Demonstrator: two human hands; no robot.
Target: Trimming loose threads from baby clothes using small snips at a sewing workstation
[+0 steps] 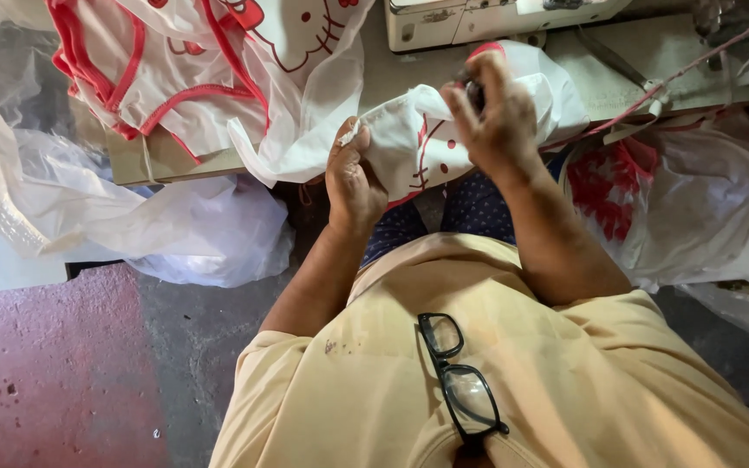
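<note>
Red-stained concrete floor [54, 373] lies below a sewing table [166, 160] heaped with white, red-trimmed fabric [192, 78]. Just in front of the table's edge, the left hand [353, 182] pinches a small white cloth piece [413, 143], while the right hand [496, 113] grips its upper part, fingers closed around a small dark object. Black glasses [461, 381] hang at the person's yellow shirt [565, 390].

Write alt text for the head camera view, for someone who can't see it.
Seen from above, a seated person's left hand and right hand hold a white fabric piece with red print at the edge of a sewing table. More white and red fabric is heaped on the table, and black glasses hang from a yellow shirt.
</note>
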